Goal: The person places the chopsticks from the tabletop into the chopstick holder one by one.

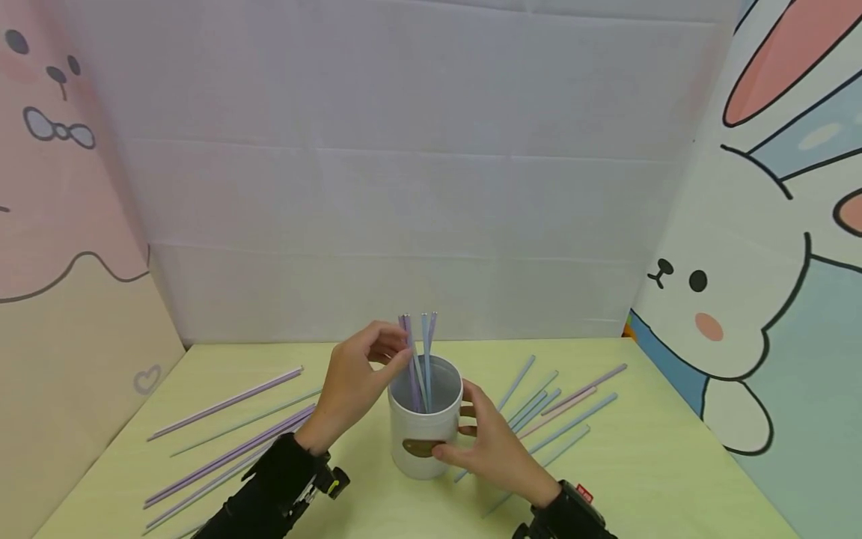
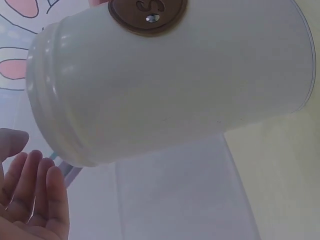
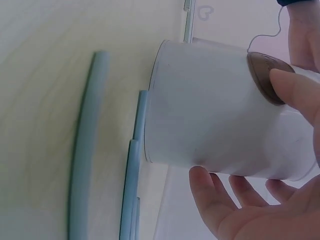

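Note:
A white cylindrical canister [image 1: 423, 438] with a brown leather patch [image 1: 421, 448] stands upright on the table. Slim pastel sticks [image 1: 427, 359], purple and light blue and resembling straws, lean inside it and rise above its rim. My right hand [image 1: 494, 445] holds the canister's right side, thumb on the patch and fingers around the wall. At the rim's upper left is my left hand [image 1: 364, 374], close beside the sticks. In the left wrist view its fingers [image 2: 42, 192] are loosely extended and the thumb stands apart, with no stick visible between them.
Purple sticks [image 1: 229, 457] and a pale green stick [image 1: 245, 423] lie to the left of the canister. Several blue sticks [image 1: 572, 423] and a pink stick [image 1: 559, 413] lie to its right. A white sheet [image 1: 417, 187] closes off the back; printed panels [image 1: 747, 299] flank the table.

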A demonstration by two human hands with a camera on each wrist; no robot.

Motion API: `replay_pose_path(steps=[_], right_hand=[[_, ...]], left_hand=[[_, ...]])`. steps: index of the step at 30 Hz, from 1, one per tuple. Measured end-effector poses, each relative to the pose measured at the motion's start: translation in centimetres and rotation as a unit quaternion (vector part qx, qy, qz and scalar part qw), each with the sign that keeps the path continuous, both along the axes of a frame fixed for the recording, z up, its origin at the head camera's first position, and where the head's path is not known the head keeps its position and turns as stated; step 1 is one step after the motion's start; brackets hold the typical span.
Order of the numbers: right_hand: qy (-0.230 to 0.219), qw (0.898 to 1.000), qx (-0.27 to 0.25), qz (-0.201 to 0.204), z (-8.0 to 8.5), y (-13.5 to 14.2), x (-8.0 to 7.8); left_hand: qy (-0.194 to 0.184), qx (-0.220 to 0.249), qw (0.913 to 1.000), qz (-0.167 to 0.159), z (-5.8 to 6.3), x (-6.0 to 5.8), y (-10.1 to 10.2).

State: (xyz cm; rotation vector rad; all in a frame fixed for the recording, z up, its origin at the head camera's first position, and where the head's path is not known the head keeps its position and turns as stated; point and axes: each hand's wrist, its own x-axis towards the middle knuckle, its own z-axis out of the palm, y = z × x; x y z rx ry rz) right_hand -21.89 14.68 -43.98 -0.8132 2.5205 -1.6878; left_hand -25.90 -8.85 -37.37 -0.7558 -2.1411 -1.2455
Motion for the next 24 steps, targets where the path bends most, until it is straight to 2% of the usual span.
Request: replay_pose_path(steps=[5, 8, 15, 21, 24], right_hand=[[-0.001, 1.0, 0.021, -0.008, 0.6, 0.4, 0.0], [0.002, 0.999, 0.03, -0.014, 1.6, 0.7, 0.4], [0.044, 0.996, 0.079, -0.015, 2.8, 3.4, 0.6], [0.097, 0.982, 0.159, -0.019, 4.2, 7.0, 0.6], [0.14, 0.968, 0.206, -0.014, 4.6, 9.1, 0.5]], left_hand=[[0.022, -0.054, 0.9983, 0.004, 0.7, 1.7, -0.8], [0.03, -0.083, 0.9961, 0.008, 0.9, 2.7, -1.3], [0.059, -0.122, 0.9908, 0.004, 0.8, 5.2, -2.5], [0.089, -0.137, 0.9865, -0.009, 0.0, 7.2, -2.7], [0.104, -0.147, 0.9835, -0.011, -0.7, 8.0, -2.5]])
